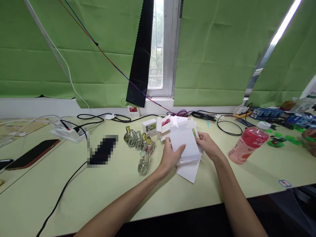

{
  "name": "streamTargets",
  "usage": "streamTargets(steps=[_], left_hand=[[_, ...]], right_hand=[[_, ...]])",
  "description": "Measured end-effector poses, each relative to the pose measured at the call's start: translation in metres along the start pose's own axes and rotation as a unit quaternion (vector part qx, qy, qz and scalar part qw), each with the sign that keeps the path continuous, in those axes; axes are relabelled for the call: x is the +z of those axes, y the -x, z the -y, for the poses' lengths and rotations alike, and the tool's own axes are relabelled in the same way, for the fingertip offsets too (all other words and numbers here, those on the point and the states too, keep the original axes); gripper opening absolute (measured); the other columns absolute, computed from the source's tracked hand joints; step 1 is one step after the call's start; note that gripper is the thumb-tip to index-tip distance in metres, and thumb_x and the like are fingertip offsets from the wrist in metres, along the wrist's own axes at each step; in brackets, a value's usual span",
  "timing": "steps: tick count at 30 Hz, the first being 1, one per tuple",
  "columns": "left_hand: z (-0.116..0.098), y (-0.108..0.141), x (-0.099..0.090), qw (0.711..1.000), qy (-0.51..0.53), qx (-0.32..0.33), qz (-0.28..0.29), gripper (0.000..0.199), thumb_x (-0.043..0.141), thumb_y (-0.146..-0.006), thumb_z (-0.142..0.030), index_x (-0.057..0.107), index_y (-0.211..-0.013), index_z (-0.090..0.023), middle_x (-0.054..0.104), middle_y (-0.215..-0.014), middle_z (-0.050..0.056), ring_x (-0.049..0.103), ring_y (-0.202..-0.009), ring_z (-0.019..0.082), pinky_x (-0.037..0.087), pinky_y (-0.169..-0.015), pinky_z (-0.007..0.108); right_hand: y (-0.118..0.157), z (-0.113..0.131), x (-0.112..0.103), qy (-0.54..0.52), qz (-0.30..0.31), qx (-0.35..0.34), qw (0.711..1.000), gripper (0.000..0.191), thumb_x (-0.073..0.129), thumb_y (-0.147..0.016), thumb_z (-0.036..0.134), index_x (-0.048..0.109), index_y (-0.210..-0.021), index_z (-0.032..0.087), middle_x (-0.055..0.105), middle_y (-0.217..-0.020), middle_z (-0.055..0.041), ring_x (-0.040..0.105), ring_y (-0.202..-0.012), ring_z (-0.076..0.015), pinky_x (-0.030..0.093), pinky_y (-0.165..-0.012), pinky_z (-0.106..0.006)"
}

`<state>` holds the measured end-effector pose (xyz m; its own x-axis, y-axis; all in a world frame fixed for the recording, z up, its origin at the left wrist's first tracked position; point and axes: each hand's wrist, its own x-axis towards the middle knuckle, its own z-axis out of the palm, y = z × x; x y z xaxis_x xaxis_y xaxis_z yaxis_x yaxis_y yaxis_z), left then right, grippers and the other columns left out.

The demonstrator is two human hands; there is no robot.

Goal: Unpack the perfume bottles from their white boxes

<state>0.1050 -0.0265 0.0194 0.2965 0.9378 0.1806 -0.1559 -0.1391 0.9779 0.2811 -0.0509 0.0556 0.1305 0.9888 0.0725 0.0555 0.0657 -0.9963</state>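
Observation:
Both hands hold a white paper carton [184,144] that looks flat, with a strip of green print at its upper right corner. My left hand [170,156] grips its left side, thumb lying on top. Along the right edge, the fingers of my right hand [208,144] are closed on it. More white flat pieces [190,171] lie under and behind it, partly covered. Just beyond stand a small box with a red picture [166,123] and a white box with a green picture [149,127]. Left of my hands are several small glass perfume bottles [138,141], one bottle [144,163] standing nearer me.
A bottle of pink drink [248,143] stands right of my right arm. A blurred-out dark device [103,151], a phone [33,153] and a power strip [70,131] lie left. Black cables [202,116] run along the back. Another person's hand [310,140] shows far right.

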Motion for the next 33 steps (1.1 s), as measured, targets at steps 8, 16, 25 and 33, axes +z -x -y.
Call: streamTargets(steps=[8, 16, 25, 33], left_hand=[[-0.004, -0.020, 0.022, 0.995, -0.044, -0.023, -0.087, 0.061, 0.080, -0.073, -0.032, 0.037, -0.114, -0.020, 0.070, -0.106, 0.014, 0.071, -0.094, 0.026, 0.055, -0.080, 0.038], [-0.087, -0.079, -0.039, 0.854, -0.513, 0.065, -0.056, 0.028, 0.060, -0.088, -0.024, 0.055, -0.115, -0.017, 0.062, -0.123, 0.016, 0.062, -0.110, 0.026, 0.048, -0.092, 0.036], [-0.092, -0.142, -0.087, 0.689, -0.713, -0.124, 0.038, 0.049, 0.078, -0.067, -0.021, 0.066, -0.113, -0.012, 0.063, -0.125, 0.022, 0.065, -0.108, 0.035, 0.051, -0.082, 0.036], [-0.088, -0.136, -0.076, 0.691, -0.714, -0.097, 0.061, 0.050, 0.073, -0.066, -0.020, 0.065, -0.116, -0.014, 0.063, -0.128, 0.020, 0.062, -0.115, 0.034, 0.053, -0.084, 0.034]], right_hand=[[-0.024, 0.018, -0.006, 0.070, -0.046, 0.043, 0.996, 0.057, 0.083, -0.064, 0.041, 0.059, -0.111, 0.019, 0.075, -0.081, -0.0044, 0.070, -0.066, -0.0225, 0.055, -0.053, -0.029], [-0.061, 0.006, -0.019, 0.110, -0.218, 0.001, 0.970, 0.047, 0.073, -0.067, 0.034, 0.059, -0.108, 0.016, 0.074, -0.087, -0.0113, 0.071, -0.075, -0.0266, 0.054, -0.061, -0.033], [-0.091, 0.005, 0.013, 0.367, -0.262, -0.088, 0.888, 0.052, 0.051, -0.089, 0.047, 0.056, -0.126, 0.011, 0.064, -0.124, -0.0235, 0.058, -0.117, -0.0356, 0.043, -0.099, -0.047], [-0.024, 0.013, 0.049, 0.462, -0.215, -0.130, 0.850, 0.041, 0.053, -0.090, 0.037, 0.058, -0.123, 0.014, 0.061, -0.119, -0.0200, 0.059, -0.109, -0.0322, 0.046, -0.090, -0.041]])
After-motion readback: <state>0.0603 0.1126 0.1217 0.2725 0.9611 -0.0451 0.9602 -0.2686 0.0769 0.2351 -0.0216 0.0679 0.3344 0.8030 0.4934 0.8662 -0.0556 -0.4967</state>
